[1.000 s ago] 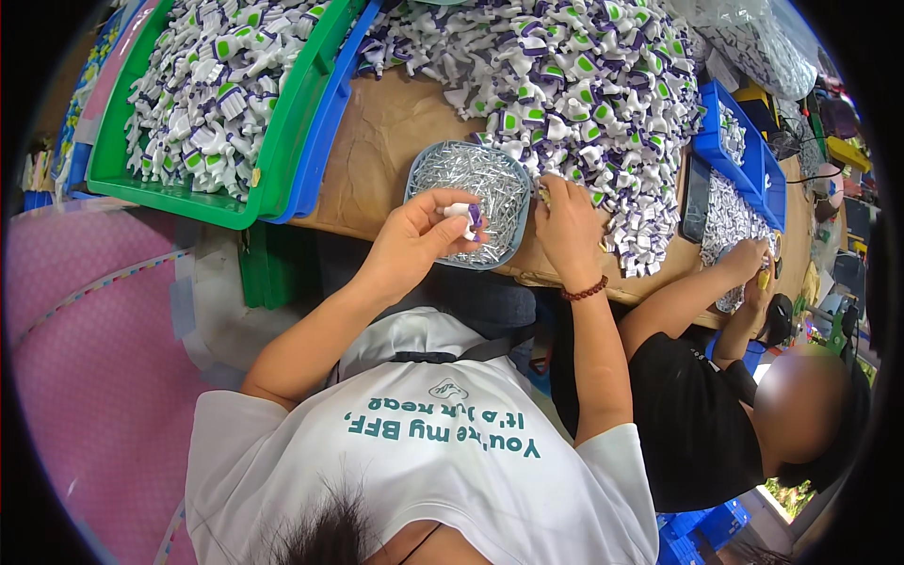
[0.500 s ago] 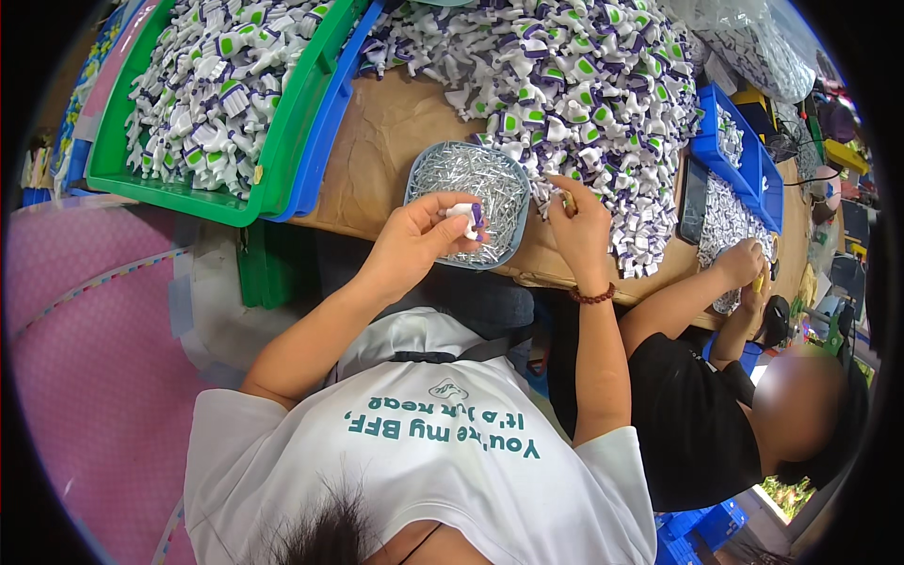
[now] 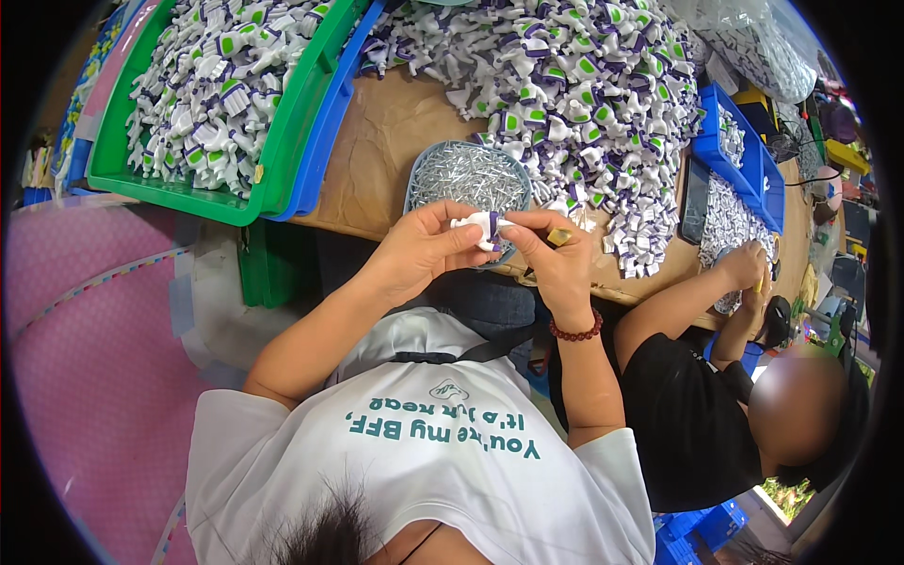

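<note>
L hand (image 3: 419,252) pinches a small white-purple part (image 3: 482,229) over the near rim of the pin tray (image 3: 468,177). R hand (image 3: 556,259) is closed on a yellow tool (image 3: 559,236), fingertips meeting the part from its right; part's long axis runs left-right betw. both hands.

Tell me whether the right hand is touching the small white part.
Touching. The head view shows the right hand with its fingertips pinching the small white part that the left hand holds.
</note>
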`<state>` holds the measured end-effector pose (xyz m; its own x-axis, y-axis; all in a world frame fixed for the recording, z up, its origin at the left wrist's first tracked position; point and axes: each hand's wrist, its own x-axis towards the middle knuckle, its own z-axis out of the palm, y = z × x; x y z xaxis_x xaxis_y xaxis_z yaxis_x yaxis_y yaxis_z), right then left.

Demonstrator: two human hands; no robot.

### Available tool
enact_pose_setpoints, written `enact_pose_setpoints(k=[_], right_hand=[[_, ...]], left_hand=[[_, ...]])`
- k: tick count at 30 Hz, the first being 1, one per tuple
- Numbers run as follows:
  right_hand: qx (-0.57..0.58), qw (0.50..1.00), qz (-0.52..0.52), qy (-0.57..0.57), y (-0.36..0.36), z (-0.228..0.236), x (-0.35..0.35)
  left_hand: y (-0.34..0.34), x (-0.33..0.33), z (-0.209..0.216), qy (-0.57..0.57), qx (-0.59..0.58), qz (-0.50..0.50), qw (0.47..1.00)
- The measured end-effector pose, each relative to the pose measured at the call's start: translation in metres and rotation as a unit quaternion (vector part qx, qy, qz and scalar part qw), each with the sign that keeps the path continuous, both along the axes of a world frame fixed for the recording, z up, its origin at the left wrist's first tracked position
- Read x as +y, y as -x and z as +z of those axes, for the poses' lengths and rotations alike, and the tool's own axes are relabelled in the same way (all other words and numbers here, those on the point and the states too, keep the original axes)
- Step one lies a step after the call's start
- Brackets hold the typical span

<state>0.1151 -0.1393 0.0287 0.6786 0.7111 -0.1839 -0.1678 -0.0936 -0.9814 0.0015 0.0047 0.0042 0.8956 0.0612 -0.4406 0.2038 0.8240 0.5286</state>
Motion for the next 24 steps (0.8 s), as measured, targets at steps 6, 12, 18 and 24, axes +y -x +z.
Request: enact_pose_setpoints(k=[6,12,18,24], right_hand=[[-0.020,1.000,0.011,-0.006,0.0007,-0.0053,-0.0018],[-0.098,0.995,0.023,-0.018,0.0003,-0.0105,-0.0046],[-0.325,0.943,0.066,0.013,-0.0027,-0.0006,-0.0064],[-0.352,0.934,0.059,-0.005,0.0017,-0.0029,-0.0084]], left_hand=[[0.0006,0.0001,-0.0020,0.007,-0.002,0.001,1.000],[0.0014,0.0000,-0.0017,0.075,0.016,0.002,0.997],[0.0031,0.0043,-0.0019,0.107,0.046,-0.020,0.993],[0.0006,0.0076,0.0026,0.056,0.068,-0.036,0.995]])
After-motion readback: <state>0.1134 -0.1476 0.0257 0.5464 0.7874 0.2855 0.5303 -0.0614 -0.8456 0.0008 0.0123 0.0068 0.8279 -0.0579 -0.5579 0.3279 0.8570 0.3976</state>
